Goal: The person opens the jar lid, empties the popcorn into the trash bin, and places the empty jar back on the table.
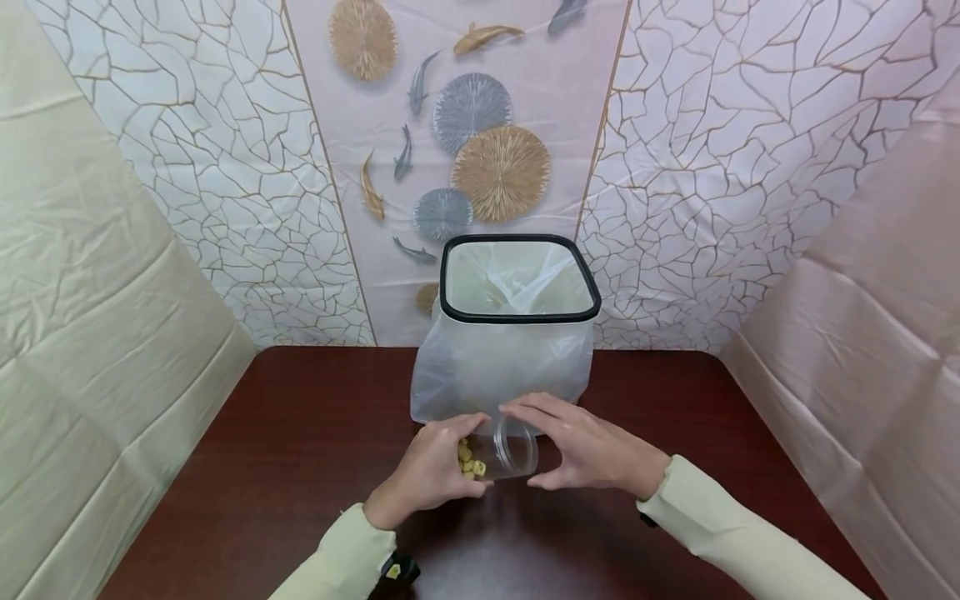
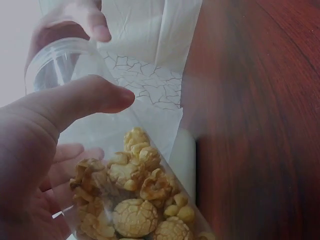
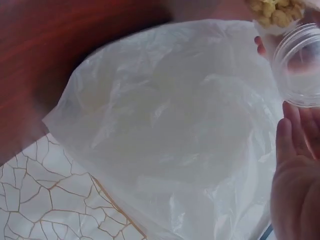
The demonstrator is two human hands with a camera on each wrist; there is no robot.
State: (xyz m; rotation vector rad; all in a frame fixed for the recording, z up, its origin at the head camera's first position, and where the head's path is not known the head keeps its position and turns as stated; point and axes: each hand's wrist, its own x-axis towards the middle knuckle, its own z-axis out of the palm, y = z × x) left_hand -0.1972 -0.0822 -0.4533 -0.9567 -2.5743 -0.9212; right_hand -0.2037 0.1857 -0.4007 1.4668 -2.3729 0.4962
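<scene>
A clear plastic jar [image 1: 487, 454] lies on its side in the air above the table, its ringed end [image 3: 301, 75] towards my right hand. Caramel-coloured popcorn [image 2: 137, 180] and a few round, cracked-looking nuts [image 2: 135, 218] fill its bottom end. My left hand [image 1: 431, 467] grips the jar round its bottom half, thumb on the near side. Around the ringed end, my right hand [image 1: 588, 446] holds its fingers and thumb apart; the thumb [image 2: 101, 30] stands clear of the plastic. Whether the fingertips touch the rim, and whether a lid is on, I cannot tell.
Just behind the hands stands a white bin [image 1: 517, 354] with a black rim [image 1: 521, 318] and a translucent bag [image 3: 165, 110] over it. Dark reddish wood covers the table [image 1: 300, 433]. Patterned cloth [image 1: 675, 208] hangs behind, with beige cloth [image 1: 82, 333] on both sides.
</scene>
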